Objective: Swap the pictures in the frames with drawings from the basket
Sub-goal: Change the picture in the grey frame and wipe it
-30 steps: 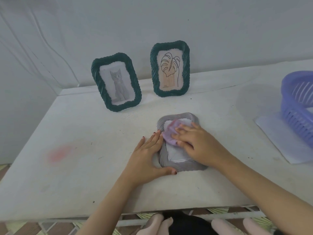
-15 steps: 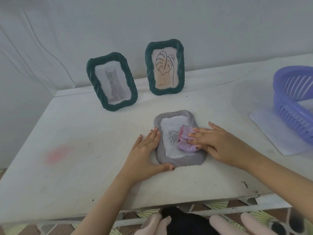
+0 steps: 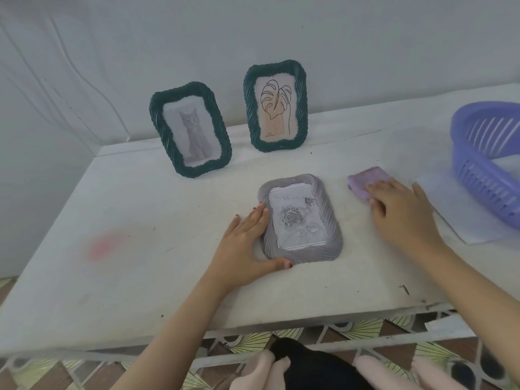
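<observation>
Braced only by the flat left hand (image 3: 244,246), the right hand (image 3: 402,212) being laid flat on the cloth (image 3: 363,179), the grey frame (image 3: 333,229) could be dropped when raised mid-tabletop.

The flat frame (image 3: 300,220) was placed near the middle of the tabletop (image 3: 140,220), somewhat toward the front edge. Two frames were stood upright near the back edge: the cat frame (image 3: 190,129) to the left, and the leaf frame (image 3: 275,108) to its right, behind the flat frame. A cloth (image 3: 365,178) was left right of the flat frame, apart from it, and its near end was covered by the right hand (image 3: 399,209). The left hand (image 3: 242,246) was set against the flat frame's left side and front left corner. A basket (image 3: 478,175) was placed at the right edge, on a sheet of paper (image 3: 455,209).
</observation>
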